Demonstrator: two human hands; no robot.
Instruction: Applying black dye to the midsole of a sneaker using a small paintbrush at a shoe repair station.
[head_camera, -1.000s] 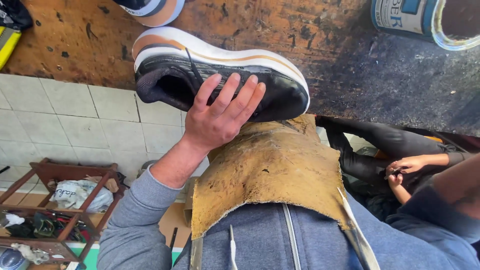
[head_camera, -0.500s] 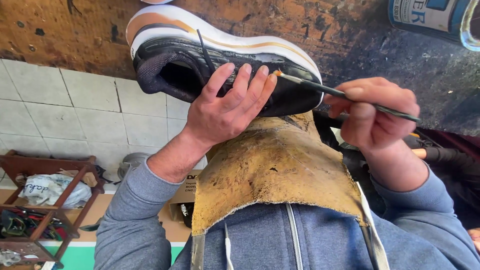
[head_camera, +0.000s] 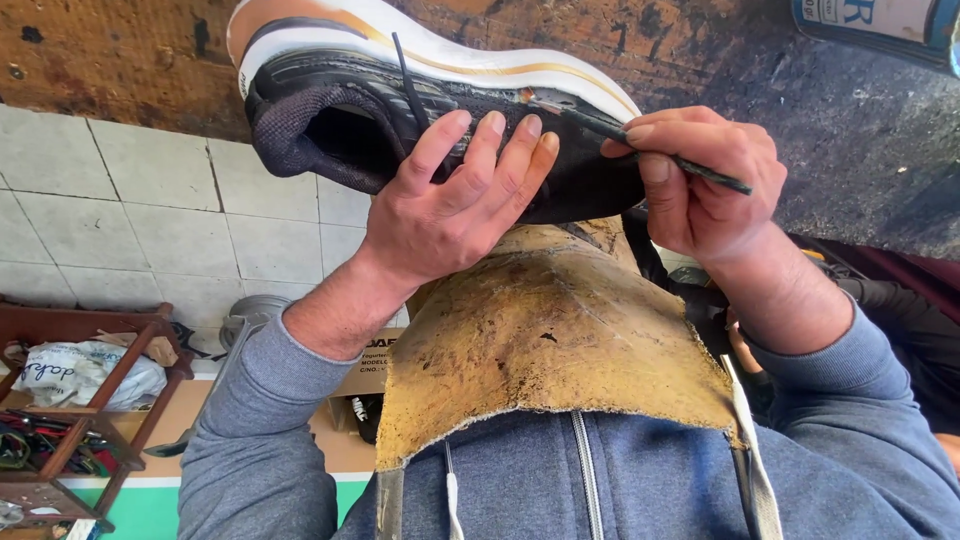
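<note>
The right hand (head_camera: 705, 190), out of the working area a second ago and arriving half a second ago, is now settled at the shoe. It is closed in a pinch on a thin dark tool (head_camera: 650, 145), held like a pen between thumb and forefingers, with the tip resting at the seam where the black upper meets the white sole. A small frayed or lifted spot shows at that point of contact.

The left hand (head_camera: 450, 205) has kept its place throughout: palm flat, fingers spread and pressed against the side of the black sports shoe (head_camera: 420, 90), pinning it rather than gripping around it. The shoe lies sole-up on its side, propped on the stiff tan leather apron (head_camera: 540, 340) over the person's lap, and it has shifted a little nearer to the camera.

Judgement: with the tool now touching the seam, work on the upper-to-sole join appears to be starting; holding has given way to tooling.

Surroundings: a pale tiled floor (head_camera: 150, 220), a wooden rack (head_camera: 80, 400) with a plastic bag at lower left, a tin (head_camera: 870, 20) at top right.
</note>
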